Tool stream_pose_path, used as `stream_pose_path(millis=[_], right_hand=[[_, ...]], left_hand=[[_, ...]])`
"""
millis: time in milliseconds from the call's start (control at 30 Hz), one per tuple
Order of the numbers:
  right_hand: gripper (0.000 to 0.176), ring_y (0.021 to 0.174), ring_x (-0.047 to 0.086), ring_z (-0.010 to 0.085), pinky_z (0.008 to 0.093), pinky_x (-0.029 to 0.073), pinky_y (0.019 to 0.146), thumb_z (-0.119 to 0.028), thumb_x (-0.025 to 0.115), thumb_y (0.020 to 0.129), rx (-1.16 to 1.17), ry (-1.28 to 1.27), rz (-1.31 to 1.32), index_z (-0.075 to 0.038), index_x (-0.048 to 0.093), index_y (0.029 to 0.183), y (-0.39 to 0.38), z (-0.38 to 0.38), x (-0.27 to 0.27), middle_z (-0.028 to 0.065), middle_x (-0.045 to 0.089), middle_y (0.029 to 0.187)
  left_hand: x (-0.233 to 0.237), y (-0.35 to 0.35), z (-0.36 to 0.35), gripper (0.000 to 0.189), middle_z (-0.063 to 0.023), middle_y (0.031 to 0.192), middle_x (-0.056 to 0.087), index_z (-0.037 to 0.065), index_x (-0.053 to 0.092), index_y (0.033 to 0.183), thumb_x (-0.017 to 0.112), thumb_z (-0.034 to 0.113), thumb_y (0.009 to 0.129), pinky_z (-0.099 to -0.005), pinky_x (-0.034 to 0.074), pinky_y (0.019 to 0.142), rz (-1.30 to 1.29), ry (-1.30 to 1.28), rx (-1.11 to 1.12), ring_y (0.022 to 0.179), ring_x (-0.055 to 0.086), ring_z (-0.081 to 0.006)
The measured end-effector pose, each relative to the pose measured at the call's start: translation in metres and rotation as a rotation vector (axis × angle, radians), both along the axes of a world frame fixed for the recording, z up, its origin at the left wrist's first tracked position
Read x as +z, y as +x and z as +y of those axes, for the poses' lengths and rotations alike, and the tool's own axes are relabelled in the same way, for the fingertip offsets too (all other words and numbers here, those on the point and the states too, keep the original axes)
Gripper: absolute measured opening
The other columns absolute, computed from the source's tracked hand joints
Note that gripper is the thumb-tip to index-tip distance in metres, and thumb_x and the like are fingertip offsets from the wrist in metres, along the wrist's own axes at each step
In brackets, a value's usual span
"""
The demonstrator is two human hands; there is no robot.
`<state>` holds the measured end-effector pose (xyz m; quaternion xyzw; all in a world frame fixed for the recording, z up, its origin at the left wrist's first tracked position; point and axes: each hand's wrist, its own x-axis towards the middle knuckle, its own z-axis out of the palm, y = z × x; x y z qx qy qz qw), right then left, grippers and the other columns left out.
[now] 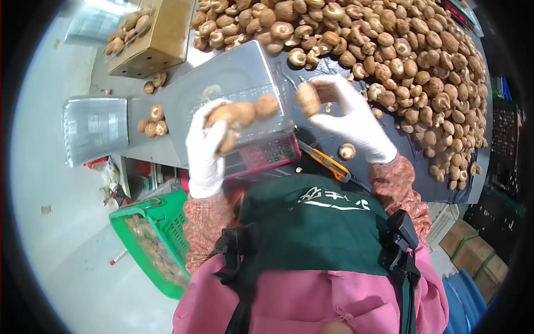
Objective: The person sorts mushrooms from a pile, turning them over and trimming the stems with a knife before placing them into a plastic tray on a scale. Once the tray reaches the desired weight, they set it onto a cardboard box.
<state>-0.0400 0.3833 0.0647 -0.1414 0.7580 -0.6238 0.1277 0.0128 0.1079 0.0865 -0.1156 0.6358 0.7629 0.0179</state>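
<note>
My left hand, in a white glove, curls around shiitake mushrooms over a clear plastic tray. Another shiitake lies farther right in that tray. Beneath it is a digital scale with a red keypad panel, partly covered by the tray and my hand. To the right of the scale, my gloved right hand pinches a brown shiitake mushroom between thumb and fingers, just above the dark table. A single shiitake rests on the table below that hand.
A large shiitake heap spreads across the back and right. An orange utility knife lies by the scale. At left are a cardboard box, several loose mushrooms and stacked clear trays. A green crate stands below.
</note>
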Motion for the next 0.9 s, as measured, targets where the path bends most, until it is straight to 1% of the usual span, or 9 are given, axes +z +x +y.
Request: stream_pose_path(millis=[67, 100, 200, 300, 333, 400, 567, 767, 900], right_hand=[[0.055, 0.11, 0.061, 0.0222, 0.0351, 0.048, 0.097, -0.014, 0.076, 0.078, 0.06, 0.059, 0.124, -0.003, 0.056, 0.128, 0.007, -0.029, 0.006, 0.0117, 0.061, 0.117], [0.053, 0.108, 0.061, 0.0293, 0.0381, 0.049, 0.096, -0.014, 0.077, 0.077, 0.071, 0.035, 0.137, -0.004, 0.056, 0.125, 0.008, -0.044, 0.004, 0.0141, 0.061, 0.114], [0.048, 0.102, 0.061, 0.035, 0.0408, 0.05, 0.091, -0.017, 0.076, 0.076, 0.014, 0.286, 0.639, -0.005, 0.058, 0.119, -0.001, -0.082, -0.006, 0.0158, 0.061, 0.111], [0.046, 0.1, 0.061, 0.0316, 0.041, 0.049, 0.088, -0.019, 0.075, 0.077, 0.109, 0.325, 0.699, -0.005, 0.058, 0.117, -0.007, -0.109, 0.003, 0.0133, 0.061, 0.107], [0.046, 0.099, 0.06, 0.031, 0.0409, 0.049, 0.088, -0.019, 0.075, 0.077, 0.119, 0.339, 0.716, -0.005, 0.058, 0.117, -0.007, -0.114, 0.002, 0.0128, 0.061, 0.107], [0.046, 0.098, 0.06, 0.0298, 0.0409, 0.048, 0.087, -0.019, 0.074, 0.077, 0.139, 0.367, 0.747, -0.004, 0.058, 0.117, -0.006, -0.124, -0.008, 0.0118, 0.061, 0.107], [0.05, 0.1, 0.06, 0.0295, 0.0417, 0.047, 0.089, -0.019, 0.075, 0.075, 0.09, 0.449, 0.766, -0.006, 0.058, 0.121, -0.006, -0.129, -0.019, 0.011, 0.061, 0.108], [0.057, 0.113, 0.059, 0.0289, 0.0436, 0.045, 0.1, -0.022, 0.076, 0.075, 0.318, 0.644, 0.882, -0.007, 0.057, 0.127, 0.006, -0.136, -0.026, 0.0115, 0.061, 0.121], [0.06, 0.123, 0.054, 0.0308, 0.0473, 0.039, 0.109, -0.023, 0.075, 0.077, 0.326, 0.578, 0.868, -0.007, 0.055, 0.131, 0.008, -0.137, -0.022, 0.0141, 0.058, 0.129]], left_hand=[[-0.009, 0.004, -0.022, 0.038, -0.0107, 0.123, 0.06, 0.0, 0.055, 0.131, 0.064, 0.012, 0.095, -0.0294, 0.052, 0.088, 0.033, -0.157, 0.119, 0.101, 0.061, -0.0164], [-0.014, 0.004, -0.026, 0.039, -0.011, 0.123, 0.059, -0.001, 0.055, 0.13, 0.065, 0.01, 0.094, -0.0299, 0.052, 0.089, 0.088, -0.294, 0.149, 0.102, 0.061, -0.0171], [-0.041, -0.004, -0.033, 0.044, -0.0126, 0.126, 0.058, 0.001, 0.057, 0.13, 0.073, 0.007, 0.089, -0.0342, 0.051, 0.095, 0.26, -0.6, 0.239, 0.112, 0.06, -0.0235], [-0.061, -0.014, -0.042, 0.057, -0.0155, 0.13, 0.056, 0.009, 0.056, 0.135, 0.075, 0.006, 0.08, -0.0407, 0.049, 0.096, 0.547, -1.269, 0.104, 0.114, 0.059, -0.0333], [-0.064, -0.011, -0.046, 0.063, -0.0128, 0.133, 0.055, 0.011, 0.054, 0.139, 0.074, 0.011, 0.079, -0.0419, 0.046, 0.095, 0.464, -1.494, -0.006, 0.112, 0.057, -0.031], [-0.065, -0.003, -0.047, 0.068, -0.0106, 0.134, 0.055, 0.013, 0.051, 0.142, 0.073, 0.017, 0.078, -0.0438, 0.041, 0.097, 0.345, -1.556, -0.108, 0.112, 0.055, -0.0294], [-0.052, 0.01, -0.057, 0.084, -0.0194, 0.127, 0.056, -0.001, 0.033, 0.151, 0.075, 0.027, 0.084, -0.0459, 0.036, 0.105, 0.312, -1.499, -0.145, 0.112, 0.054, -0.0354], [-0.067, 0.033, -0.073, 0.078, -0.0213, 0.131, 0.055, -0.001, 0.034, 0.151, 0.072, 0.007, 0.084, -0.0419, 0.044, 0.103, 0.283, -1.23, -0.019, 0.118, 0.056, -0.0347], [-0.061, 0.032, -0.073, 0.069, -0.0206, 0.134, 0.055, 0.002, 0.04, 0.149, 0.067, -0.001, 0.086, -0.0368, 0.047, 0.101, 0.279, -1.16, 0.06, 0.117, 0.059, -0.0323]])
